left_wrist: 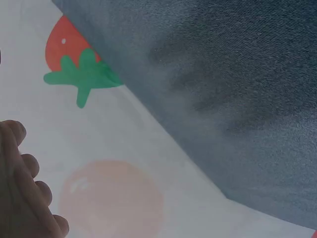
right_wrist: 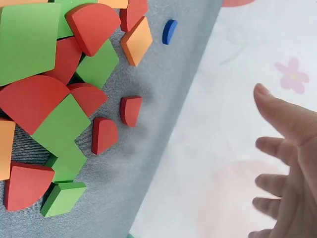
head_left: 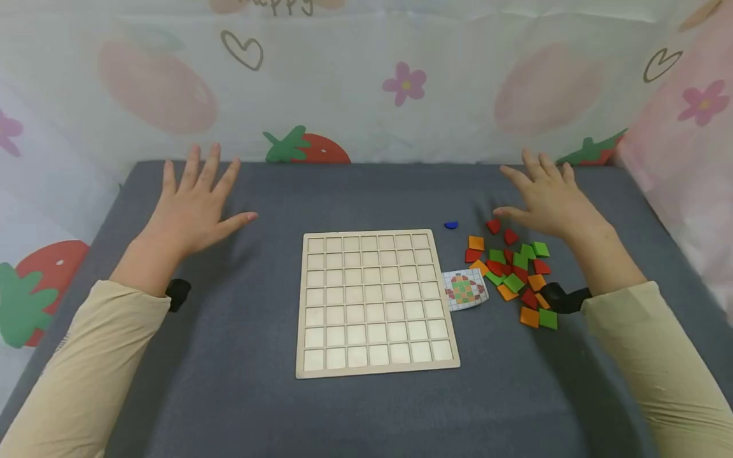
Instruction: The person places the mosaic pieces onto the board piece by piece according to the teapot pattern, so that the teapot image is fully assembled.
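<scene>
My left hand [head_left: 193,207] hovers over the far left of the table, fingers spread, holding nothing. At the far right my right hand [head_left: 546,197] is likewise raised with fingers extended and nothing in its grasp. Below and beside it lies a loose pile of red, green and orange tiles, among them a green square [head_left: 548,319], an orange square [head_left: 529,317] and a red quarter-round [right_wrist: 93,27]. A small blue half-round piece [head_left: 451,225] lies apart from the pile. Between the hands sits a wooden grid board [head_left: 375,296] whose cells hold no tiles.
A small paper card [head_left: 466,288] with a coloured grid pattern touches the board's right edge, close to the tiles. The grey tabletop [head_left: 240,381] reaches back to a printed curtain [head_left: 343,76]. Black straps [head_left: 179,294] circle the wrists.
</scene>
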A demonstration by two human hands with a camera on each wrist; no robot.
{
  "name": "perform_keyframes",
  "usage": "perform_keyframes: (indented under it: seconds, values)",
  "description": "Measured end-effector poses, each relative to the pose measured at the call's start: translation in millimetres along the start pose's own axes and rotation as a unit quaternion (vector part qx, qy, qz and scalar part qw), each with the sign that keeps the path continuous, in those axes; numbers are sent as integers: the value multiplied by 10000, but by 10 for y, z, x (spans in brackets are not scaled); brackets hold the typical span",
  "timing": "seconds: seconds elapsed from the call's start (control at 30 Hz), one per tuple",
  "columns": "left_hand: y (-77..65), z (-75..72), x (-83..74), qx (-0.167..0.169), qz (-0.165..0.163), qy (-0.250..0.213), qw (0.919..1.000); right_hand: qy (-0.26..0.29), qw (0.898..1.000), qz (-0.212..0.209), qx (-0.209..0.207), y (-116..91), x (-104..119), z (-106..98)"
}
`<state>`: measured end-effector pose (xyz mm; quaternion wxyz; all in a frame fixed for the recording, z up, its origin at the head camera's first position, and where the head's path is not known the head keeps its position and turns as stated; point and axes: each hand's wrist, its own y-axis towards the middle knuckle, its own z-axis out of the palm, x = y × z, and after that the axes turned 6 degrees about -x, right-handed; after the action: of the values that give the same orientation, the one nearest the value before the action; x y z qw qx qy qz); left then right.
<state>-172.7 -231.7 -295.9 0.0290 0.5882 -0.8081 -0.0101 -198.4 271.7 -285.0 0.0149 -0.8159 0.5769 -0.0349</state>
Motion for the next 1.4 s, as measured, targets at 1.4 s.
perform_keyframes:
  seconds: [1.4]
  values:
    - [-456,656,-926,1465,898,-2510,9526,3240,9457,125,-212,86,211,794]
